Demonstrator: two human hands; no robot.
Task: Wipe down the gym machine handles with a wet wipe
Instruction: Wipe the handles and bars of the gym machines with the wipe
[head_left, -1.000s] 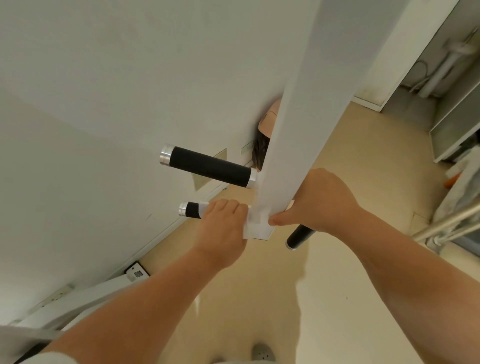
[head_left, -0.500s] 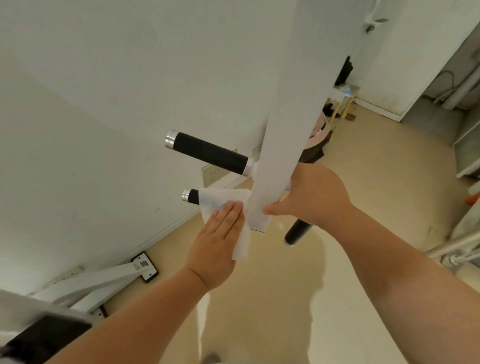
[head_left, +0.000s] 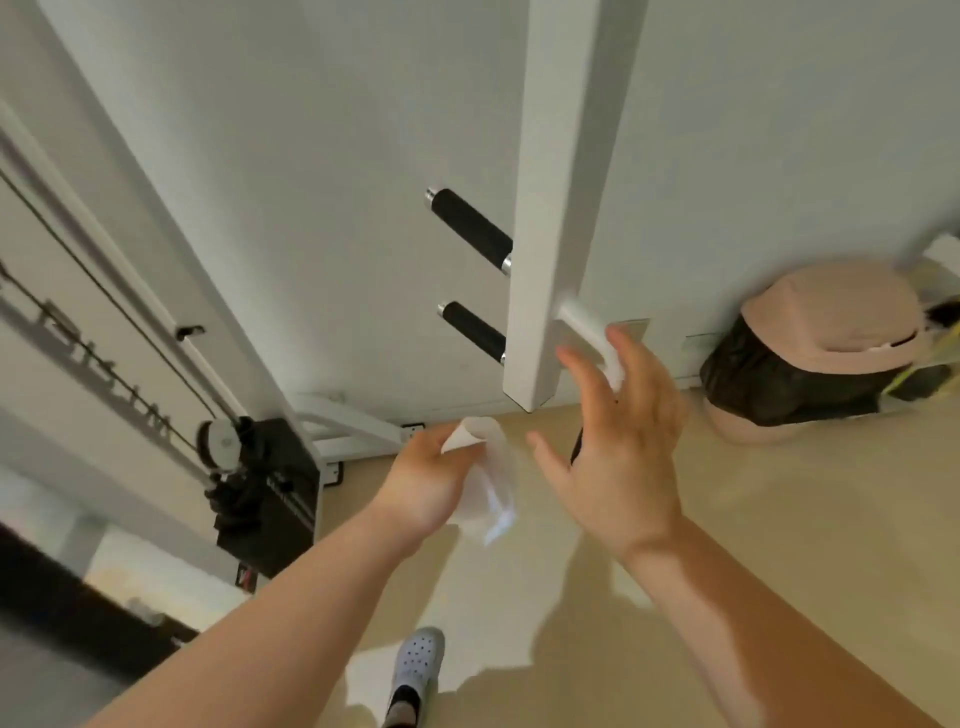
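Observation:
A white upright post (head_left: 561, 208) of the gym machine carries two black foam handles with silver end caps on its left side: an upper handle (head_left: 470, 228) and a lower handle (head_left: 475, 331). A white bar (head_left: 584, 325) sticks out on the post's right side. My left hand (head_left: 423, 478) is below the handles and grips a white wet wipe (head_left: 491, 486), which hangs down from it. My right hand (head_left: 618, 441) is open with fingers spread, in front of the white bar and apart from the post. A dark handle end (head_left: 577, 447) peeks out behind my right hand.
A pink swing-lid bin with a black liner (head_left: 810, 353) stands by the wall at right. A black weight stack with pulley and cables (head_left: 265, 488) sits at left, with white frame feet (head_left: 353, 426) along the wall. My shoe (head_left: 418, 660) is on the beige floor.
Both hands have come off the machine: the left hand pulled the wipe away from the lower handle, and the right hand let go of the post and opened. The camera has tilted and moved back.

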